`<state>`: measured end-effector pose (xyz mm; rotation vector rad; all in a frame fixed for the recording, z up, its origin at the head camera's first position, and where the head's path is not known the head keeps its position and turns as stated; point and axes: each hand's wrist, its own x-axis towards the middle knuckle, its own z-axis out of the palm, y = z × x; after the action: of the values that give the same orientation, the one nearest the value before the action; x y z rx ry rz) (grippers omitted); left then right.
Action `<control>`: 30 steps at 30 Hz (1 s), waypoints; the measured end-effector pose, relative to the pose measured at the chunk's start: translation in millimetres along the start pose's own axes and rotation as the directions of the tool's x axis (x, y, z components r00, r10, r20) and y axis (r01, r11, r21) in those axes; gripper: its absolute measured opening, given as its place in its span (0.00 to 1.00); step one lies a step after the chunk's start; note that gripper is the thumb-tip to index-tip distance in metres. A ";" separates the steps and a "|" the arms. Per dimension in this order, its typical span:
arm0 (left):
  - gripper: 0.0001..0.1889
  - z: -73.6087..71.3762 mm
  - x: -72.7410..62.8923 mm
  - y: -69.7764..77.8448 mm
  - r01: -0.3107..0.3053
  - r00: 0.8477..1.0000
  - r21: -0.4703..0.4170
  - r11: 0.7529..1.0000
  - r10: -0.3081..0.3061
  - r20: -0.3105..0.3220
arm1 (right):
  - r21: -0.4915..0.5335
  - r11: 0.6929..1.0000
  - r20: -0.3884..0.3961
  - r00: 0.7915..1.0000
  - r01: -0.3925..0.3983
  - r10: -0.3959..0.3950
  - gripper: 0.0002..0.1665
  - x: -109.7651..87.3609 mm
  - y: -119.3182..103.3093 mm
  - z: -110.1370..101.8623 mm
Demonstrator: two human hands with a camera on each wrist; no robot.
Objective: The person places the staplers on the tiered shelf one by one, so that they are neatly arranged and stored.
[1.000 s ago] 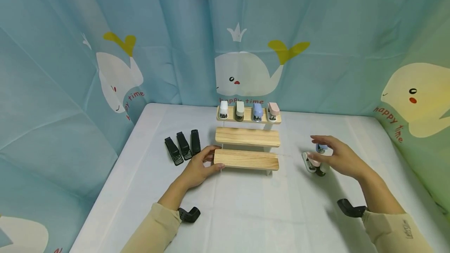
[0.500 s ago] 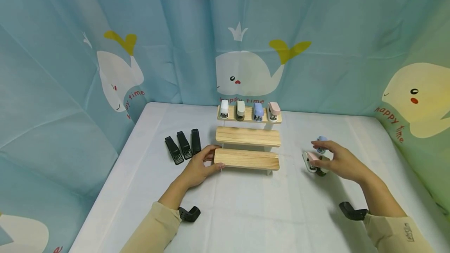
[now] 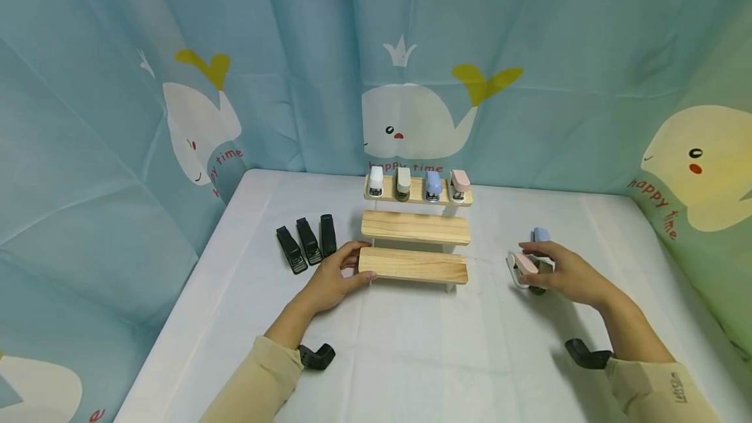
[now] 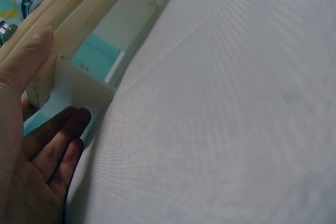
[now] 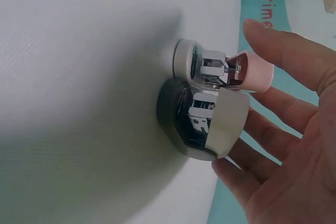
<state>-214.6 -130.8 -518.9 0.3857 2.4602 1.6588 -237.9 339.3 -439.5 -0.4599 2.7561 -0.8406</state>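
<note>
My left hand point(image 3: 329, 282) grips the left end of the lowest board of a three-tier wooden stand point(image 3: 414, 264). In the left wrist view its thumb point(image 4: 32, 59) lies on the board, while the lower fingers extend beside the clear support. Over at the right, my right hand point(image 3: 572, 274) reaches around small staplers with its fingers spread. Its thumb is beside a pink stapler point(image 5: 258, 72) on a white base. A greyish-beige stapler point(image 5: 229, 121) stands against the pink one, its fingers behind. Beyond the hand a blue stapler point(image 3: 541, 234) is partly hidden.
Several mini staplers, white point(image 3: 376, 181), grey-green point(image 3: 403, 181), blue point(image 3: 433, 185) and pink point(image 3: 460, 183), line the stand's top tier. Three black staplers point(image 3: 308, 240) lie left of the stand. A whale-print curtain point(image 3: 294, 103) encloses the white table point(image 3: 411, 351).
My right hand has lowered and closed in around the pink and greyish-beige staplers, covering more of the blue one. The left hand keeps its hold on the stand.
</note>
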 end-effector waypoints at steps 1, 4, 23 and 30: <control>0.32 0.0 0.0 0.4 0.002 1.000 0.000 1.000 -0.002 0.000 | -0.001 1.000 0.004 1.000 0.002 -0.002 0.44 0.3 0.8 0.0; 0.32 -0.1 -0.1 1.4 0.004 1.000 0.000 1.000 -0.004 0.000 | -0.007 1.000 0.009 1.000 -0.003 0.003 0.43 1.0 3.0 0.7; 0.33 -0.2 0.5 0.3 0.018 1.000 0.001 1.000 -0.018 0.003 | 0.038 0.996 0.065 0.995 -0.075 0.072 0.44 5.5 7.7 5.0; 0.34 -0.6 -0.1 2.7 0.012 1.000 -0.009 1.000 -0.012 0.010 | 0.058 0.995 0.076 0.994 -0.082 0.077 0.43 6.2 8.7 5.6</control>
<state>-214.3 -130.5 -516.1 0.3765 2.4424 1.6590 -243.9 341.1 -449.8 -0.3594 2.6548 -0.8682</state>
